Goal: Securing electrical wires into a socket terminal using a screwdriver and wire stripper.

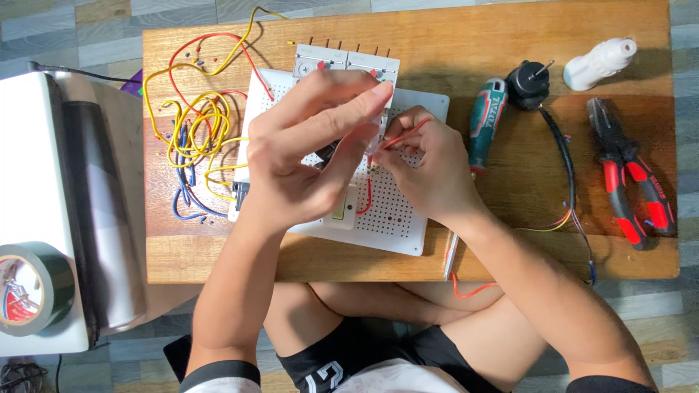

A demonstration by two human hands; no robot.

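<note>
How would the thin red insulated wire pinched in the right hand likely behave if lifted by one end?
The thin red wire would probably bend yet hold some shape, as it curves from the right hand. It looks light, and likely slips from loose fingers.

perforated board point(397, 218) on table point(466, 44) | wire tangle point(193, 131) left | screwdriver point(486, 120), plug point(528, 84), pliers point(630, 175) right

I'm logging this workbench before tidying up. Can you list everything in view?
Wooden table: one, brown, centre.
Perforated board: one, white, mid-table.
Loose wires: a tangle, yellow, red, blue, table left.
Red wire: one, at the fingertips.
Screwdriver: one, green-handled, right of board.
Pliers: one, red-black, far right.
Black plug: one, with cable.
Tape roll: one, dark green, lower left.
Left hand: over the board.
Right hand: pinching the red wire.
</note>
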